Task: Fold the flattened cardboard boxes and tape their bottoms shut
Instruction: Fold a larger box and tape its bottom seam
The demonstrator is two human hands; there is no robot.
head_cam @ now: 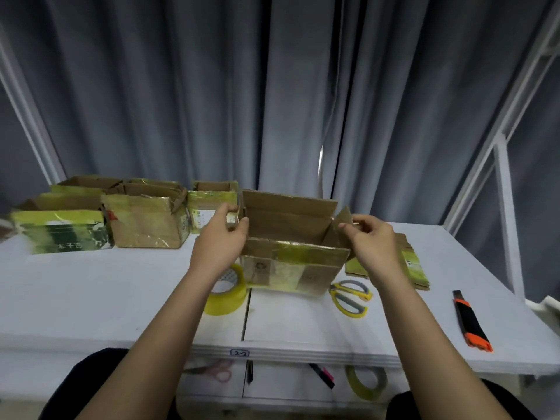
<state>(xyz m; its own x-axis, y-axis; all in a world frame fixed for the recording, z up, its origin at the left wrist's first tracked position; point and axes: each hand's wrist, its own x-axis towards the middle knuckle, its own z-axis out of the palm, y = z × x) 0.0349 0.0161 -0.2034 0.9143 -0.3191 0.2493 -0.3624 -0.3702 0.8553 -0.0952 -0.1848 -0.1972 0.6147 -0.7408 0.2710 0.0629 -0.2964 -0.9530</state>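
Note:
A brown cardboard box [291, 268] with yellow-green tape on its front stands open-topped on the white table [121, 286], its flaps raised. My left hand [225, 234] pinches the left side flap between thumb and fingers. My right hand [371, 237] pinches the right side flap [342, 221]. A roll of yellowish tape [227, 292] lies just left of the box, partly behind my left forearm. A stack of flattened boxes [416, 268] lies to the right, behind my right wrist.
Several folded boxes [145, 219] stand along the back left of the table. Yellow-grey scissors [350, 295] lie right of the box, an orange-black utility knife [471, 322] near the right edge. A shelf below holds pink scissors [218, 369] and another tape roll [368, 381]. Grey curtains hang behind.

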